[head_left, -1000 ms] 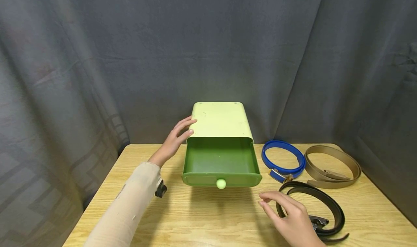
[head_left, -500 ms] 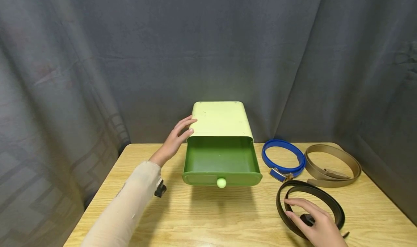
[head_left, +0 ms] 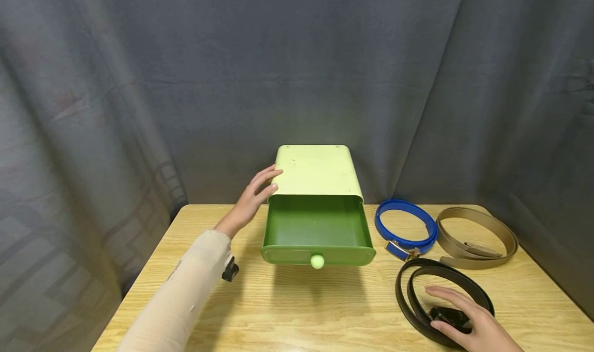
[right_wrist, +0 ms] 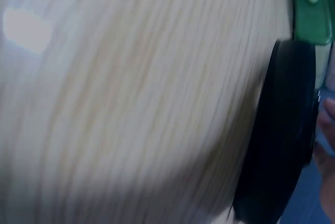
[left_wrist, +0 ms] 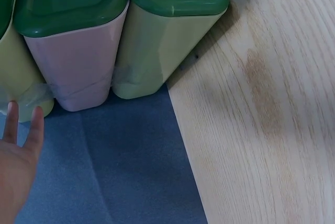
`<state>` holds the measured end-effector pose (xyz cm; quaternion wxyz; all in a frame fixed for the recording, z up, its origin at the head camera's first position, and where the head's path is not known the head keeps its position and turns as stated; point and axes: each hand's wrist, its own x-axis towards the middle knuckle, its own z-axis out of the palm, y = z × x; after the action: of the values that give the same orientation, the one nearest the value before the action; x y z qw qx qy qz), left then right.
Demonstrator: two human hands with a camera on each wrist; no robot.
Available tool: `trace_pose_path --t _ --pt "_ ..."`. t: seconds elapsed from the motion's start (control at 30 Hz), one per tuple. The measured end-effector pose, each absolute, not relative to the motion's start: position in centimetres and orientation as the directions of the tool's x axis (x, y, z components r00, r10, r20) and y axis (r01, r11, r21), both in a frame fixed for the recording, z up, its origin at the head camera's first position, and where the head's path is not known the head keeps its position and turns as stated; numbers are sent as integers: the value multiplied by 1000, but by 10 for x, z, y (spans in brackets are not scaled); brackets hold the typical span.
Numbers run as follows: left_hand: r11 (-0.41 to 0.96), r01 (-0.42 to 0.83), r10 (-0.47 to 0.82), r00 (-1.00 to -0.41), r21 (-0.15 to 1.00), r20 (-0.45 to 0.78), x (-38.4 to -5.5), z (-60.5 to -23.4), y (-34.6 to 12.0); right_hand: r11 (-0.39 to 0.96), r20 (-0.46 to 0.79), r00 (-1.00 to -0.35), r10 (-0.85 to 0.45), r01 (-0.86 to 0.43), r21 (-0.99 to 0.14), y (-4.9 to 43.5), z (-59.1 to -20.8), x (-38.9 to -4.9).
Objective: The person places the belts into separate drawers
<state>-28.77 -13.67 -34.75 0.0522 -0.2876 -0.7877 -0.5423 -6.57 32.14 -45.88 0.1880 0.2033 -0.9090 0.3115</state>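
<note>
My left hand (head_left: pixel 246 205) rests its extended fingers on the left side and top edge of a pale yellow-green drawer cabinet (head_left: pixel 317 171). Its green drawer (head_left: pixel 341 255), with a round light-green knob (head_left: pixel 317 262), is pulled out and holds nothing. At the lower right, my right hand (head_left: pixel 482 318) reaches over a coiled black belt (head_left: pixel 408 305), thumb and fingers spread apart around its dark buckle (head_left: pixel 449 317). In the right wrist view the belt (right_wrist: pixel 277 135) stands on edge, with the fingertips (right_wrist: pixel 327 124) right beside it.
Behind the black belt lie a coiled blue belt (head_left: pixel 429 228) and a coiled tan belt (head_left: pixel 508 238) on the wooden table (head_left: pixel 287 311). The left wrist view shows yellow and pink (left_wrist: pixel 78 67) drawer cases side by side, with clear tape. Grey curtains (head_left: pixel 297 73) surround the table.
My right hand has moved right and a little down, from left of the black belt to over its buckle. The left hand has stayed on the cabinet.
</note>
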Motion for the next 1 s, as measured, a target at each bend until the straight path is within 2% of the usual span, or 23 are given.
trace_pose_path --t 0.37,0.53,0.9,1.0 --pt "237 506 406 -827 829 389 -288 -347 -137 691 401 -823 -402 -560 -457 352 -472 -69" --pt "250 495 403 -835 832 375 -288 -348 -137 678 329 -840 -432 -542 -496 360 -479 -71" --pt "221 496 401 -831 839 386 -289 -348 -138 625 264 -815 -516 -569 -534 368 -483 -80" --pt "218 498 399 -830 839 389 -289 -348 -138 640 212 -840 -500 -523 -563 368 -482 -80"
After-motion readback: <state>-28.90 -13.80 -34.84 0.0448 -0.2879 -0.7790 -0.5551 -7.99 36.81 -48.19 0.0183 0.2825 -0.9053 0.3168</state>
